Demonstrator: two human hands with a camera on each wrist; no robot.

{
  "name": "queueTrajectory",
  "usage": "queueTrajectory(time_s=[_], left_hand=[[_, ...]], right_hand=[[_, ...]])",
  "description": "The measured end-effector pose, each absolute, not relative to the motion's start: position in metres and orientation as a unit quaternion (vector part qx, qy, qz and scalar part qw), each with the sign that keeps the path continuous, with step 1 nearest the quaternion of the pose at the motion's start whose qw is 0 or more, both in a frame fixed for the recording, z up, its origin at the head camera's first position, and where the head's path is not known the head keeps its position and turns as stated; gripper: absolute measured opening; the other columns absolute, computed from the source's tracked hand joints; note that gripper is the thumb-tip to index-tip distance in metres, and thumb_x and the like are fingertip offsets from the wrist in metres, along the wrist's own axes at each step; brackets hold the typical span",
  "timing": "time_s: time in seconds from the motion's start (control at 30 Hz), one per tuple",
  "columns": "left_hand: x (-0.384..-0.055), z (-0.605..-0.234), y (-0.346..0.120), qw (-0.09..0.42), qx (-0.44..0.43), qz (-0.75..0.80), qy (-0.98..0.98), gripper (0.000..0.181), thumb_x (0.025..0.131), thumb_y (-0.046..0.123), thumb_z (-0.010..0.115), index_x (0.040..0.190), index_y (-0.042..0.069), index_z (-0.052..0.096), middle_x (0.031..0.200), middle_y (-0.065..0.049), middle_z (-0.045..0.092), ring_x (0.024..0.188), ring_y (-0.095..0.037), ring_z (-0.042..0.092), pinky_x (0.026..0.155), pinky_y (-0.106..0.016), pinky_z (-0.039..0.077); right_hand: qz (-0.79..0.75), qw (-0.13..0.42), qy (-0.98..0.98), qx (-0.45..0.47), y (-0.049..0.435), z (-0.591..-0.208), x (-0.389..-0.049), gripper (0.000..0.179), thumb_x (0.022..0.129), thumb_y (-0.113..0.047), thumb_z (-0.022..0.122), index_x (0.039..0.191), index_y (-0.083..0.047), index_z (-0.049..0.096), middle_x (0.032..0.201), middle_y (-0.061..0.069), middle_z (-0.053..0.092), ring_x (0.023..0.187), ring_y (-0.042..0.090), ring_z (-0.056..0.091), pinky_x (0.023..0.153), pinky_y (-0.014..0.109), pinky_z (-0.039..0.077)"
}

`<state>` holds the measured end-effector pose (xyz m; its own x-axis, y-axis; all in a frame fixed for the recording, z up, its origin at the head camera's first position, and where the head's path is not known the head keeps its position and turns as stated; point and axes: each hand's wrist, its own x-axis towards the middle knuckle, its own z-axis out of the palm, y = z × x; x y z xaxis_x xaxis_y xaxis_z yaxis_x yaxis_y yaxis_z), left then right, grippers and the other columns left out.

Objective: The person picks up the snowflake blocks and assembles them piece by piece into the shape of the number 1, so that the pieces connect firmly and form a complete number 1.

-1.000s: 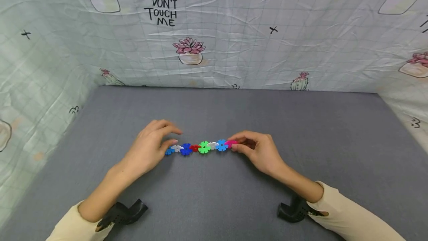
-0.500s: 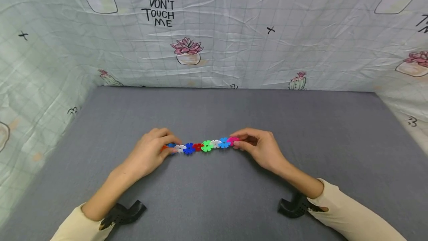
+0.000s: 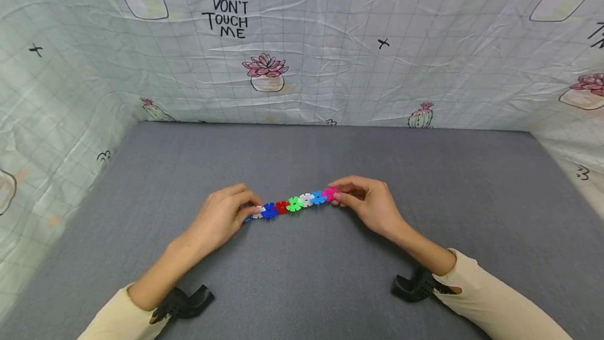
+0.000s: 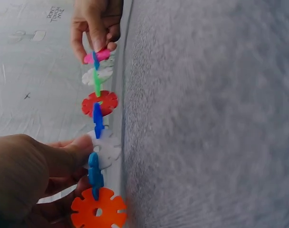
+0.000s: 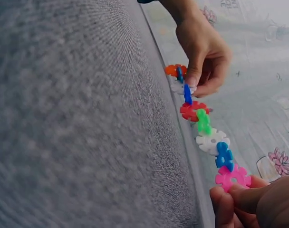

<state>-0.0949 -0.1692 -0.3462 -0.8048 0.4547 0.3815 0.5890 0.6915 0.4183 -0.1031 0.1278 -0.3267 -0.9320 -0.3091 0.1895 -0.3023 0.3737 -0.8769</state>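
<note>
A chain of interlocking plastic snowflake discs [image 3: 294,204] runs between my two hands. In the left wrist view its pieces go from an orange disc [image 4: 99,209] at the near end through blue, white, dark blue, red, green, white and light blue to pink. My left hand [image 3: 225,213] pinches the chain at the white disc [image 4: 106,149] near the left end, and the orange disc lies beyond the fingers. At the other end my right hand [image 3: 370,203] pinches the pink disc [image 5: 234,177] between thumb and fingers. The right end stands a little higher in the head view.
Grey cloth covers the table [image 3: 302,277]. A pale printed curtain [image 3: 330,56] with plant drawings rises behind it and at both sides. Black wrist mounts [image 3: 186,302] sit at both cuffs.
My left hand, at first apart from the chain with fingers spread, has closed on it and shifted right to the white disc. The right hand has lifted the pink end slightly.
</note>
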Motion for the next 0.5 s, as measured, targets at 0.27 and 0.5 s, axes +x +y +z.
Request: queueTrajectory(time_s=[0.27, 0.5], left_hand=[[-0.079, -0.333, -0.151, 0.143, -0.24, -0.278, -0.919, 0.009, 0.078, 0.006, 0.078, 0.08, 0.012, 0.071, 0.075, 0.006, 0.063, 0.06, -0.005, 0.047, 0.053, -0.025, 0.041], [-0.067, -0.326, -0.134, 0.129, -0.187, -0.334, -0.915, 0.01, 0.077, 0.006, 0.079, 0.08, 0.012, 0.073, 0.07, 0.009, 0.06, 0.054, -0.002, 0.045, 0.051, -0.023, 0.039]], right_hand=[[-0.58, -0.024, 0.801, -0.149, 0.134, -0.332, -0.115, 0.023, 0.088, 0.002, 0.066, 0.11, 0.004, 0.069, 0.098, 0.016, 0.07, 0.08, 0.031, 0.07, 0.071, 0.039, 0.054], [-0.561, -0.049, 0.812, -0.155, 0.142, -0.332, -0.125, 0.03, 0.087, -0.018, 0.072, 0.117, -0.014, 0.07, 0.109, 0.0, 0.069, 0.087, 0.013, 0.068, 0.074, 0.024, 0.052]])
